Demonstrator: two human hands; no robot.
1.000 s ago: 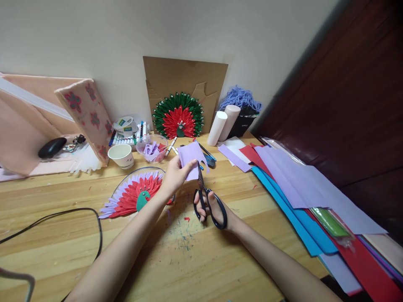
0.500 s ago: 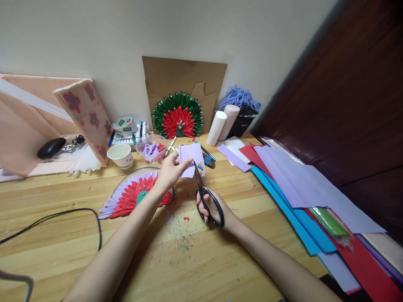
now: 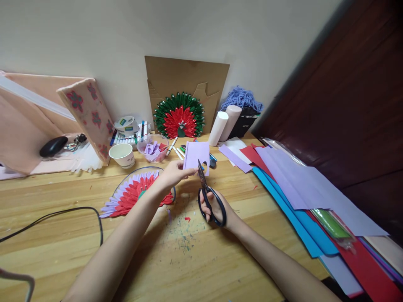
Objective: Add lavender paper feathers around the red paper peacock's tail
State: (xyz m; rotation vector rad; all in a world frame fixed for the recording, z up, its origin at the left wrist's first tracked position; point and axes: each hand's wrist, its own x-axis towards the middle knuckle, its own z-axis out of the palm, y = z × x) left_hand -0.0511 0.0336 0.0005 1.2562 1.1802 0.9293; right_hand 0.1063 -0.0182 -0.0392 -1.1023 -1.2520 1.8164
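Note:
Between its thumb and fingers my left hand [image 3: 176, 172] pinches a purple paper sheet [image 3: 195, 152] with a notch cut into its lower right edge. My right hand [image 3: 218, 209] has its fingers through the handles of black scissors [image 3: 204, 180]. The blades reach up to the sheet's lower edge, close beside my left fingertips. Below my left forearm lies a fan of purple and red petals [image 3: 126, 195] with a green centre on a round clear-rimmed base, partly covered by the arm. Behind the sheet are several markers and a blue item, mostly hidden.
A clear bowl of purple and red scraps [image 3: 153, 147] and a paper cup [image 3: 122, 155] stand at left. A green and red peacock [image 3: 180, 115] leans on cardboard [image 3: 189, 73]. White rolls [image 3: 218, 128] stand behind; coloured sheets [image 3: 289, 176] lie at right. A black cable [image 3: 63, 214] crosses the left.
The purple sheet has turned and shifted slightly right and up in my left hand, showing its notch more. The scissors stay at its edge. The whole view has shifted slightly.

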